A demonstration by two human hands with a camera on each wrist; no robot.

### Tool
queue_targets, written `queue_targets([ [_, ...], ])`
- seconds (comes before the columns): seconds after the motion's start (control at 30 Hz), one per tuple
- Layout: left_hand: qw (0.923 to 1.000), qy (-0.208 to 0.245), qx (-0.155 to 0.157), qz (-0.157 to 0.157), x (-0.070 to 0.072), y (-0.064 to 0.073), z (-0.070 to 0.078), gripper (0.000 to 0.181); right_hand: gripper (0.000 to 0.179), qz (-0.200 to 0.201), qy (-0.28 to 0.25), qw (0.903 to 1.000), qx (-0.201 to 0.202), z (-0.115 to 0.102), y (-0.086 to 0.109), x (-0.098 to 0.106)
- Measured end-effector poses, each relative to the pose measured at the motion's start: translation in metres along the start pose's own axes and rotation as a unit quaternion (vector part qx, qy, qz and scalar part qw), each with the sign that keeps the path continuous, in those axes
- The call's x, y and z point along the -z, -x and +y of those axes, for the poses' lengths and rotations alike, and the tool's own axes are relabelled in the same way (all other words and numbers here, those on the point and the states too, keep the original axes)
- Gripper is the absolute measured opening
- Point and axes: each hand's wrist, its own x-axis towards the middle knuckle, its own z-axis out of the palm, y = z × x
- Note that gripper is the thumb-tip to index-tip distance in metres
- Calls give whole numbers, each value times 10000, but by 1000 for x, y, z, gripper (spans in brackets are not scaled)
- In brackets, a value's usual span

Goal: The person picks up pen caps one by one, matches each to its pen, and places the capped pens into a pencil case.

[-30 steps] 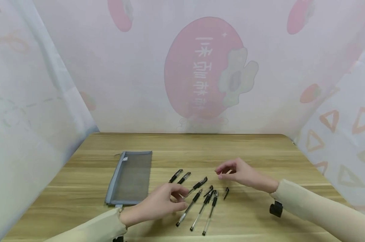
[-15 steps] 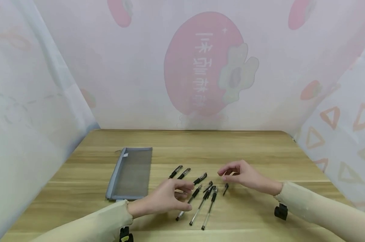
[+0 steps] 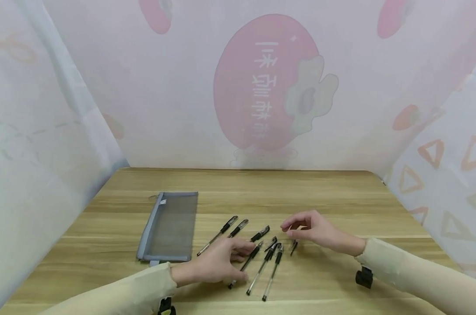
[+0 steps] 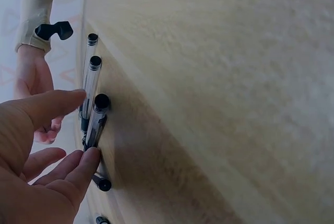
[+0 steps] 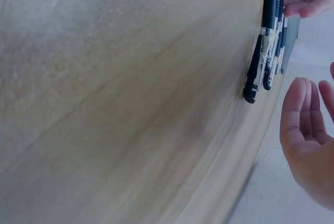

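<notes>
In the head view my left hand point(image 3: 216, 264) reaches over a pen with a bare tip point(image 3: 255, 252), its thumb and fingers spread to either side. The left wrist view shows a clear pen barrel point(image 4: 97, 119) between thumb and fingers, with a gap at the thumb; whether the fingertips touch it, I cannot tell. My right hand point(image 3: 320, 232) hovers with loosely bent fingers and nothing in them. Just below it lies a loose black pen cap point(image 3: 294, 247). Two pens point(image 3: 276, 258) lie side by side to the left of that cap, with a small black piece point(image 3: 271, 243) at their upper ends.
More capped black pens point(image 3: 228, 225) lie behind my left hand, partly covered by it. A grey mesh zip pouch point(image 3: 172, 227) lies flat on the left of the wooden table point(image 3: 320, 188). Printed cloth point(image 3: 174, 96) hangs behind and at both sides.
My left hand has shifted right and come lower over the bare-tipped pen, uncovering more of the leftmost pen. My right hand has moved slightly and stays near the loose cap.
</notes>
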Motion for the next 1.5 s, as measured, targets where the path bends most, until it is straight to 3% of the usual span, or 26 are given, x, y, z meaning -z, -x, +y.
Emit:
queue_targets([
  [0.2,9996,-254,-77,-88,0,-2,-2,67,28,9,8,10000,-12,0,1,0],
  [0.33,9984,-545,-126,51,2,0,-3,66,28,-60,-31,9999,-115,1,0,-2],
  [0.53,9937,-1061,-181,304,6,2,-4,48,30,-79,-4,9998,-196,5,-1,-4],
  [0.8,9883,-1433,-379,349,8,2,-4,34,30,-135,27,9998,-174,5,-2,-5],
  [1.1,9912,-1209,-350,401,11,4,-7,32,28,-144,-220,9996,-114,8,-6,-4],
  [1.3,9918,-1098,-347,560,14,6,-6,26,26,-138,-144,9996,176,11,-9,-1],
  [1.5,9961,-509,111,716,18,10,-4,23,22,-104,304,9993,167,13,-16,4],
])
